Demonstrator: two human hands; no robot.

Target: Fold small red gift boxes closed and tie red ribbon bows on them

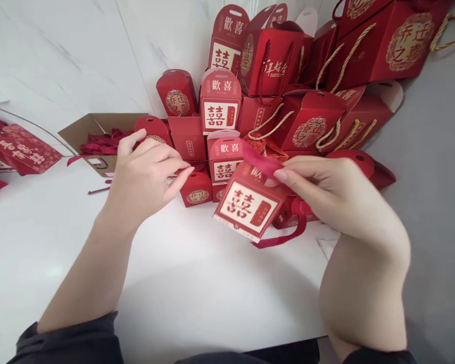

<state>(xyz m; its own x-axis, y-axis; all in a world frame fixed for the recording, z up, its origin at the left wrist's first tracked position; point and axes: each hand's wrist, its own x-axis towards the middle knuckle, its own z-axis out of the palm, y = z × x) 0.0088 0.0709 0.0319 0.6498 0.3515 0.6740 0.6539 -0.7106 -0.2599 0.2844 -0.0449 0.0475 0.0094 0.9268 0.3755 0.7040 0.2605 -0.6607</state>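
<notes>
My right hand (326, 189) pinches a dark red ribbon (263, 163) between thumb and fingertips. Below the ribbon, a small red gift box (246, 205) with a white double-happiness panel hangs tilted above the white table. Its top is partly hidden by the ribbon and my fingers. My left hand (146, 172) is raised to the left of the box, apart from it. Its fingers are loosely curved, with thumb and index tips close together, and nothing shows between them. Behind the hanging box, a similar box (223, 159) stands in the stack.
Red gift boxes (311, 126), several with rope handles, are stacked against the tiled wall (79, 50). A cardboard box (138, 121) of red ribbons stands at the left back. Red printed bags (34, 151) lie at far left. The white table (197, 293) spans the front.
</notes>
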